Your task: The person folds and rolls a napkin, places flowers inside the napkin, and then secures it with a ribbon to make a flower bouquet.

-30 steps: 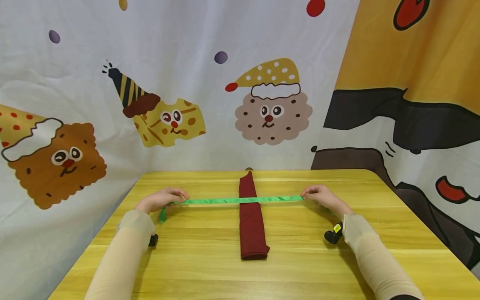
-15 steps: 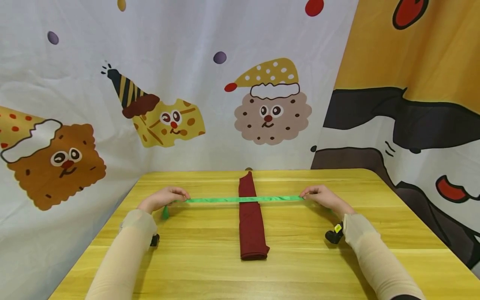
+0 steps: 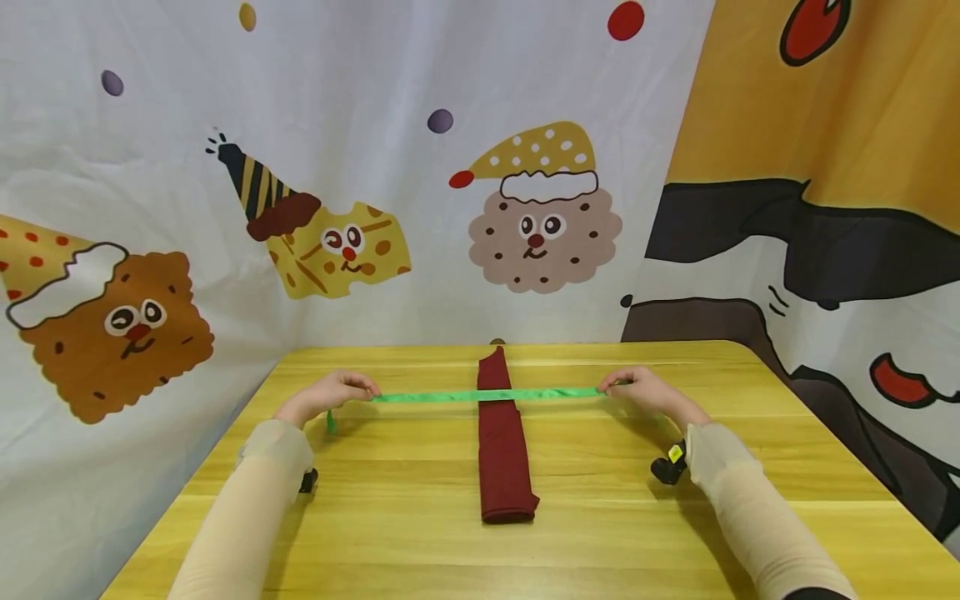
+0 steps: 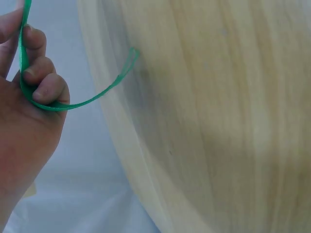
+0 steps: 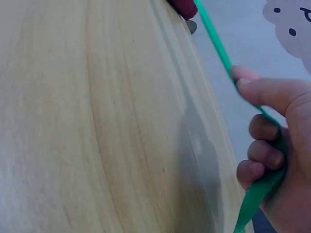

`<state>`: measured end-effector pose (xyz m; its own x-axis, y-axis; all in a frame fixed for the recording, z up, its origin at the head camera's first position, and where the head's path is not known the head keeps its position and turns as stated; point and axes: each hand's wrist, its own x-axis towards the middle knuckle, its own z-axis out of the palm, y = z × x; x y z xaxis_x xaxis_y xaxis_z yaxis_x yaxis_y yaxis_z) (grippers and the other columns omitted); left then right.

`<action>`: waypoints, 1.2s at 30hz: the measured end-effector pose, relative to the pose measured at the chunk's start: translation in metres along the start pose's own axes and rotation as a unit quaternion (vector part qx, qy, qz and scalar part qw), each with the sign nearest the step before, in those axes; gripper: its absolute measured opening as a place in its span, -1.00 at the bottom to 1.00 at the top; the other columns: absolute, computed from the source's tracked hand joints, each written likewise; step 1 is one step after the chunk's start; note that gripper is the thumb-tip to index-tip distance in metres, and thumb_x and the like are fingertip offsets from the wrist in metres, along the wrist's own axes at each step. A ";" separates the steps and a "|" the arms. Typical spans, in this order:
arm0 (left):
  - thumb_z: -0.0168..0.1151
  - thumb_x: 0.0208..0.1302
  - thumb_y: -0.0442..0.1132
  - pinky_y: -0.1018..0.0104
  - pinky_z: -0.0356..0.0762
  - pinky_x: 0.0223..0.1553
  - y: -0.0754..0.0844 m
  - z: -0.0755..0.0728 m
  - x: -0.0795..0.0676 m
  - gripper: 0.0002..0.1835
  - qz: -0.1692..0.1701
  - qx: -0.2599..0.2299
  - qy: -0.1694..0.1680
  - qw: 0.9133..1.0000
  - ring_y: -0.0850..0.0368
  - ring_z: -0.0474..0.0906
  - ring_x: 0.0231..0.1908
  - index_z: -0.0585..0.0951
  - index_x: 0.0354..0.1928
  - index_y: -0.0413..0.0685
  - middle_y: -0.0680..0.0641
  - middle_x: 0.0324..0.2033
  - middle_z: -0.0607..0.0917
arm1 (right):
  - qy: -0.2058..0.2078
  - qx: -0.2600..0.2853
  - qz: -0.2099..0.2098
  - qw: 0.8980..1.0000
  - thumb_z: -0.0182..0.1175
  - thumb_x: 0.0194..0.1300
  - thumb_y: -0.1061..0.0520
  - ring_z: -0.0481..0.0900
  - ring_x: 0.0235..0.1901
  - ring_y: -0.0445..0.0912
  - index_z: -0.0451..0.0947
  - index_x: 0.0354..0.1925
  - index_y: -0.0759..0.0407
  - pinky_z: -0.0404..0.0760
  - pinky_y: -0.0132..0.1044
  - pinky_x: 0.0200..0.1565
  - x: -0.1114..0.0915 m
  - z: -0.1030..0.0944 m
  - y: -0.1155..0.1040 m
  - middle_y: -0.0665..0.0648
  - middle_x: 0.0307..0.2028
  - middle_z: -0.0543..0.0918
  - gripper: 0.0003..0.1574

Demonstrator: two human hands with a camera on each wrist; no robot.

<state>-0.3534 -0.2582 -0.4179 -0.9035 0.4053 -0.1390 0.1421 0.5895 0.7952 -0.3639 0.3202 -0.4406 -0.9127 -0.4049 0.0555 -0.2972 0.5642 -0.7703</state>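
Note:
A green ribbon (image 3: 427,397) is stretched straight from side to side, crossing over a folded dark red cloth (image 3: 504,458) that lies lengthwise on the table. My left hand (image 3: 330,396) pinches the ribbon near its left end; in the left wrist view the ribbon runs past the curled fingers (image 4: 41,73) and its loose tail hangs out in a curve. At the other side my right hand (image 3: 648,393) pinches it between thumb and index finger, and the right wrist view shows the rest passing through the curled fingers (image 5: 265,154) and trailing below.
The wooden table (image 3: 375,533) has a curved far edge, with a printed curtain (image 3: 442,308) hanging behind it. A small round brownish thing (image 3: 498,341) shows at the far edge behind the cloth. Black wrist cameras (image 3: 667,468) sit under both wrists.
Both hands keep their hold, and the taut ribbon has risen slightly toward the far side in the head view. The cloth stays where it was.

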 end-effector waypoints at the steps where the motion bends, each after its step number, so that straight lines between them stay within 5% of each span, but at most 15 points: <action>1: 0.13 0.42 -0.19 -0.18 0.26 0.06 0.001 0.000 0.000 -0.79 0.002 0.000 0.001 1.000 -0.14 0.42 0.14 0.67 -0.06 -0.08 -0.09 0.02 0.62 | 0.009 -0.001 0.003 1.000 0.17 0.36 0.18 0.56 -0.14 -0.05 0.68 -0.11 0.26 0.50 -0.26 -0.15 0.001 0.000 0.000 0.22 -0.08 0.67 -0.78; 11: 0.09 0.41 -0.33 -0.20 0.27 0.17 -0.003 0.005 0.005 -0.80 0.037 0.012 -0.015 0.999 -0.10 0.48 0.07 0.68 -0.09 -0.17 -0.11 -0.05 0.65 | 0.030 0.002 0.021 0.999 0.27 0.32 0.08 0.54 -0.25 -0.09 0.70 -0.15 0.25 0.44 -0.28 -0.29 0.006 0.008 0.012 0.18 -0.16 0.70 -0.74; 22: 0.05 0.42 -0.35 -0.21 0.31 0.14 0.005 0.004 0.014 -0.77 0.046 0.034 -0.002 0.998 -0.24 0.45 0.11 0.65 -0.04 -0.24 -0.24 0.03 0.61 | 0.088 -0.034 0.058 0.994 0.29 0.30 0.04 0.56 -0.11 0.05 0.72 -0.16 0.21 0.49 -0.14 -0.14 0.015 0.005 -0.002 0.20 -0.12 0.68 -0.72; 36: 0.07 0.44 -0.26 -0.04 0.45 -0.08 0.023 0.000 0.031 -0.76 0.027 0.093 0.084 0.992 -0.13 0.50 -0.10 0.67 -0.02 -0.15 -0.20 -0.03 0.60 | 0.144 -0.044 0.055 0.987 0.33 0.26 -0.01 0.53 -0.03 0.14 0.71 -0.21 0.26 0.49 -0.04 -0.10 0.040 -0.003 -0.010 0.27 -0.08 0.65 -0.66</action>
<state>-0.3777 -0.2326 -0.4043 -0.9448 0.3273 0.0141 0.2509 0.6950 0.6738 -0.3988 0.3007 -0.4290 -0.9791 -0.1230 0.1622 -0.2027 0.6592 -0.7241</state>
